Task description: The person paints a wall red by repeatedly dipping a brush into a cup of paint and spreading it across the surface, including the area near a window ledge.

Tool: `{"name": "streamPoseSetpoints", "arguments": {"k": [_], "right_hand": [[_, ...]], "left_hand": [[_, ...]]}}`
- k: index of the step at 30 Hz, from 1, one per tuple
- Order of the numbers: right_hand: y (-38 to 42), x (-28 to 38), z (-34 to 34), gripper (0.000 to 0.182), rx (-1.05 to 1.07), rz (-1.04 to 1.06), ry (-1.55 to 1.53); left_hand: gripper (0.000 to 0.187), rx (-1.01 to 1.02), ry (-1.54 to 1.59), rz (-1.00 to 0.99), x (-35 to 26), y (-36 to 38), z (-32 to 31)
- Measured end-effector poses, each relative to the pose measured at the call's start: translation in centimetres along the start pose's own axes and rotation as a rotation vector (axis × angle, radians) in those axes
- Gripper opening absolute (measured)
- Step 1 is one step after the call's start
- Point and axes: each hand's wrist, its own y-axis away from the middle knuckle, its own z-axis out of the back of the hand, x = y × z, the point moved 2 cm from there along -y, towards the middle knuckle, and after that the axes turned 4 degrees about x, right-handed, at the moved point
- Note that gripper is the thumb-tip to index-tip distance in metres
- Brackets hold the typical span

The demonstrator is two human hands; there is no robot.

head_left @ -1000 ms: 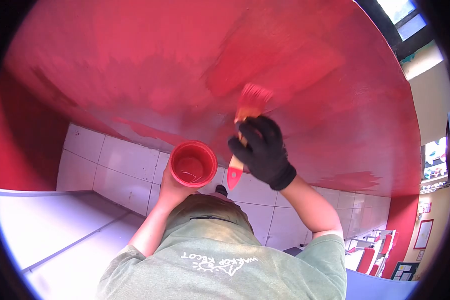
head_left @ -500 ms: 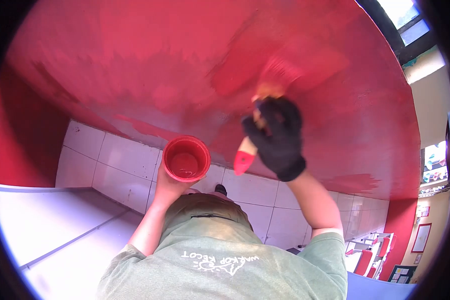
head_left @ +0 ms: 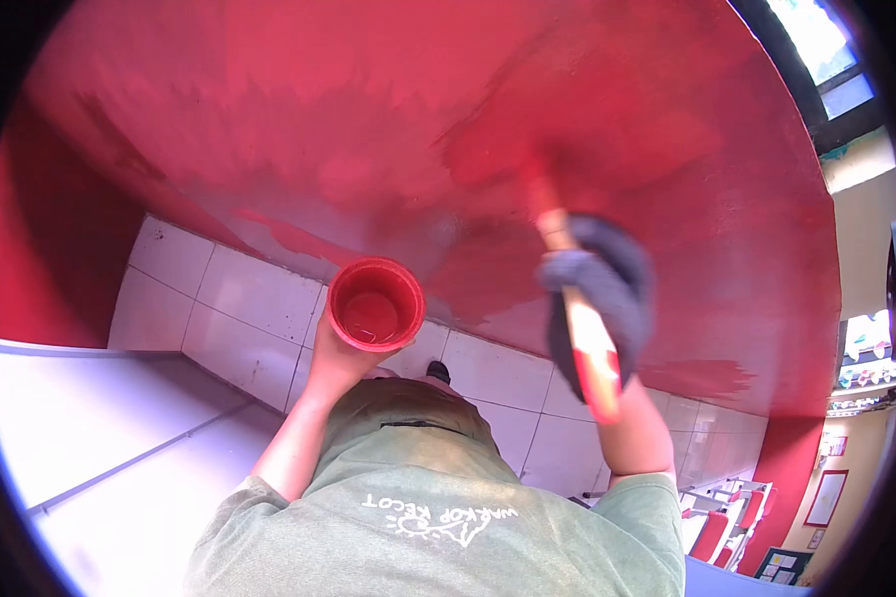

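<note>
My right hand (head_left: 599, 289), in a black glove, grips a paintbrush (head_left: 579, 328) with a red handle; the bristles press against the red painted wall (head_left: 448, 109) and are blurred by motion. My left hand (head_left: 336, 356) is bare and holds a small red cup (head_left: 375, 304) with red paint inside, raised in front of my chest. The cup sits left of the brush, apart from it. Below both hands is my green shirt (head_left: 428, 507).
White tiles (head_left: 239, 318) run along the lower part of the wall under the red paint. A white ledge (head_left: 80, 428) lies at the left. Red chairs (head_left: 727, 517) and posters stand at the far right, with a window (head_left: 826, 50) at top right.
My right hand has swept the brush rightward and turned it, so the handle now points down and the bristles up on the wall. The cup has stayed nearly still.
</note>
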Motion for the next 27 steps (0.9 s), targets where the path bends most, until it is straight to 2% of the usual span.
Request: {"name": "streamPoseSetpoints", "arguments": {"k": [1,3,4,5,7,9,10,11,13,15,17,19,21,23,25,26,27], "right_hand": [[1.3,-0.5,-1.7,0.031,0.103,-0.116,-0.123],[2.3,-1.9,-3.7,0.033,0.218,-0.139,-0.001],[2.5,-2.6,-3.9,0.030,0.211,-0.233,-0.052],[2.2,-2.9,-3.5,0.030,0.211,-0.232,-0.057],[0.1,-2.4,-1.6,0.029,-0.060,-0.204,-0.184],[-2.0,-0.8,0.3,0.031,-0.219,0.156,0.150],[-1.7,-0.6,0.5,0.033,-0.201,0.160,0.094],[-1.3,-0.1,0.3,0.030,-0.111,0.107,0.008],[1.0,-0.8,-2.2,0.028,0.065,-0.149,-0.248],[2.1,-2.3,-4.0,0.029,0.210,-0.121,0.030],[1.3,-2.8,-3.3,0.028,0.126,-0.209,-0.073],[0.0,-2.9,-1.8,0.025,-0.106,-0.297,-0.278],[-2.4,-1.5,0.9,0.026,-0.207,0.069,0.125],[-2.2,-0.3,1.8,0.030,-0.306,0.196,0.208],[-1.1,-0.6,1.3,0.030,-0.188,0.402,0.400],[0.0,-1.3,0.2,0.029,-0.043,0.329,0.343],[0.1,-1.3,0.3,0.029,-0.044,0.328,0.345]], "left_hand": [[0.076,-0.004,0.008,-0.008,0.0,0.0,-0.1],[0.077,-0.007,-0.013,-0.002,-0.2,0.0,-0.3],[0.077,-0.012,-0.034,0.001,-0.3,0.0,-0.2],[0.077,-0.015,-0.037,0.002,-0.4,0.0,-0.1],[0.077,-0.004,0.020,-0.003,-0.4,0.1,-0.1],[0.078,0.000,0.012,0.010,0.0,0.0,0.1],[0.078,0.008,0.001,0.015,0.1,0.0,0.2],[0.078,0.005,0.000,0.017,0.1,0.0,0.2],[0.079,-0.024,-0.012,-0.019,-0.1,0.0,0.0],[0.079,-0.018,-0.023,-0.029,-0.3,-0.1,-0.2],[0.079,-0.011,-0.039,-0.036,-0.3,-0.1,0.0],[0.078,-0.014,-0.027,-0.045,-0.2,0.0,-0.1],[0.078,-0.010,-0.026,-0.031,-0.1,-0.1,0.0],[0.078,-0.006,-0.025,-0.020,-0.1,-0.1,-0.1],[0.078,-0.004,-0.023,-0.012,-0.1,-0.1,-0.2],[0.079,0.003,-0.027,-0.009,-0.2,-0.1,-0.2],[0.080,0.010,-0.030,-0.007,-0.2,-0.1,-0.3]]}}
